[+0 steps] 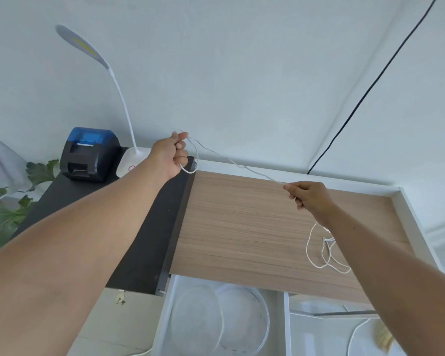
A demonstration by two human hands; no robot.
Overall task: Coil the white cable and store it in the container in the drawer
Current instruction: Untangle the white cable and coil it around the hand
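The fingers of the left hand (174, 156) are curled closed around a small loop of the white cable (242, 166), held up near the wall above the far left corner of the wooden surface (242, 222). 1 or 2 turns hang from that fist; the exact count is too fine to tell. The fingers (292, 189) of the right hand (310, 199) pinch the same cable between thumb and forefinger, lower and nearer the viewer.

Between the 2 hands the cable runs as 1 taut straight line, slanting from upper left down to lower right. Past the right hand, the rest drops and lies in loose loops on the surface beneath the right wrist, near the surface's right side.

So the uncoiled slack lies on the right hand's side, while the coil sits in the left. The next wrap likely calls for the right hand to carry its pinched length toward the left fist.

Below the surface's near edge, an open drawer (165, 317) shows a clear round container (198, 327), nearer the left arm.
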